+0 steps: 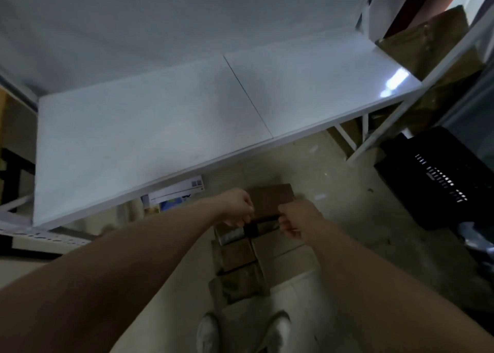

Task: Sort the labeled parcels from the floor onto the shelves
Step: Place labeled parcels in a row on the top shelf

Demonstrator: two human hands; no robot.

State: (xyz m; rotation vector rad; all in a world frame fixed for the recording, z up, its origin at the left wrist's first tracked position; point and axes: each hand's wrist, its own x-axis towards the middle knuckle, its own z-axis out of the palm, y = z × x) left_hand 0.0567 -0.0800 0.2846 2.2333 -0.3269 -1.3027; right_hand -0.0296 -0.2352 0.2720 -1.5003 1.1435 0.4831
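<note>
A flat brown cardboard parcel (271, 200) is held between both hands above the floor, in front of the white shelf (160, 128). My left hand (238, 208) grips its left edge with curled fingers. My right hand (296, 219) grips its right edge. Below the hands, several more brown parcels (240, 259) lie in a row on the pale floor, one with a white label (231, 235). The held parcel's label is not visible.
A white and blue box (173, 195) lies on the floor under the shelf edge. A black crate (438, 181) stands at the right. Brown boxes (425, 42) fill the neighbouring rack at upper right. My white shoes (243, 331) are at the bottom.
</note>
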